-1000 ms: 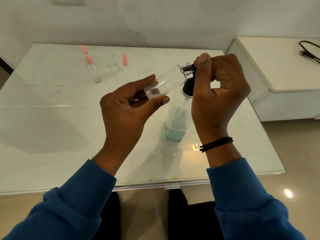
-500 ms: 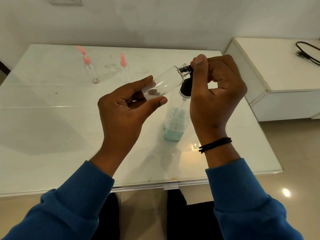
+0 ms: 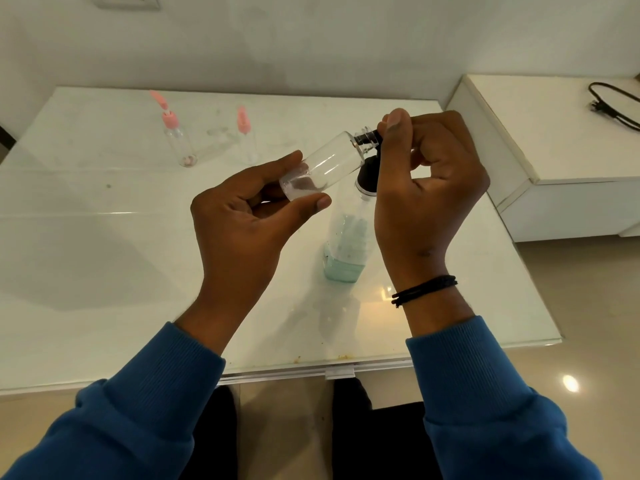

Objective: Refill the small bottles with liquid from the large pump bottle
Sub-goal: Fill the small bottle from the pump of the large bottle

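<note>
**A:** What does the surface look like?

**B:** A glossy white counter (image 3: pixel 104 271) set against a pale wall, with a wall plate (image 3: pixel 126 1) at the top edge of the view. Its top mirrors the light, there is a soft shadow on its left part, and a few brownish specks sit near the front edge. To the right stands a low white cabinet (image 3: pixel 571 140) with a black cable (image 3: pixel 609 105) lying on it. The floor (image 3: pixel 588 306) is beige tile with a bright reflection of a lamp.

**A:** And the bottles?

**B:** The left hand (image 3: pixel 242 220) grips the base of a clear small bottle (image 3: pixel 325 164) between thumb and fingers, tilted, with its open neck pointing up and to the right. The right hand (image 3: pixel 426 188) is curled around the black pump head (image 3: pixel 369 171) of the large pump bottle (image 3: pixel 346 244), thumb on top, with the nozzle at the small bottle's neck. The pump bottle stands on the counter, a little bluish-green liquid at its bottom.

**A:** Anything further back?

**B:** Two more clear bottles with pink spray tops: one (image 3: pixel 178 136) at the far left, another (image 3: pixel 246 133) beside it, both upright and well apart from the hands. Blue sleeves cover both arms, and a black band (image 3: pixel 424 291) circles the right wrist.
</note>
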The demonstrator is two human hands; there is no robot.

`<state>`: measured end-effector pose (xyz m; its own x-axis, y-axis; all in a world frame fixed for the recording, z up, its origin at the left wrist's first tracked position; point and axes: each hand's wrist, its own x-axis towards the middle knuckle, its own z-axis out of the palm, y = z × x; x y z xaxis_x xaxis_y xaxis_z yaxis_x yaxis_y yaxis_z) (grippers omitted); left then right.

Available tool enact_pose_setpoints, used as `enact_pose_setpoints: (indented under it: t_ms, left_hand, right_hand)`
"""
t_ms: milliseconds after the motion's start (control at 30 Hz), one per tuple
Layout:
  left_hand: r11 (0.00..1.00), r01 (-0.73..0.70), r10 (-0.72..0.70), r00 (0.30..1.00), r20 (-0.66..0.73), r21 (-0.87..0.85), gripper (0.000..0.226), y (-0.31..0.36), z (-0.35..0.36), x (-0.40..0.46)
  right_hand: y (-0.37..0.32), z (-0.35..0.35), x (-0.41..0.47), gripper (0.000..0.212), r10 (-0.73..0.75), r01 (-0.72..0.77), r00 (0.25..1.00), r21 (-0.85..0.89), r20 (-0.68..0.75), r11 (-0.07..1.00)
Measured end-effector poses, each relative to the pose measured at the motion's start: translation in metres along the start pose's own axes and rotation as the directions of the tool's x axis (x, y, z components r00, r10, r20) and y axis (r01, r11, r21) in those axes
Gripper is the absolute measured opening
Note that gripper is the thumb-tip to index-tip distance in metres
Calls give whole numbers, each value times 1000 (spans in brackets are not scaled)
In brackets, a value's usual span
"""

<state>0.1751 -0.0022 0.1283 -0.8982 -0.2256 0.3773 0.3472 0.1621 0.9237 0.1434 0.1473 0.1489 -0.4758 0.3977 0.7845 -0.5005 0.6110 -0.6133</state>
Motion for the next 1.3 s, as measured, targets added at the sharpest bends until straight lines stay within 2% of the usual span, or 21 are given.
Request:
enact_pose_setpoints:
  t_ms: [133,1300]
  left_hand:
    - [1000,-12,12,1000,5,21,47,2,0,-1]
    - [1000,-25,25,1000,7,10,45,-3,-1,0]
  right_hand:
    - [2,2,-6,24,36,-35,999,20,-17,999]
    - [0,2,-6,24,33,-33,999,36,-3,999]
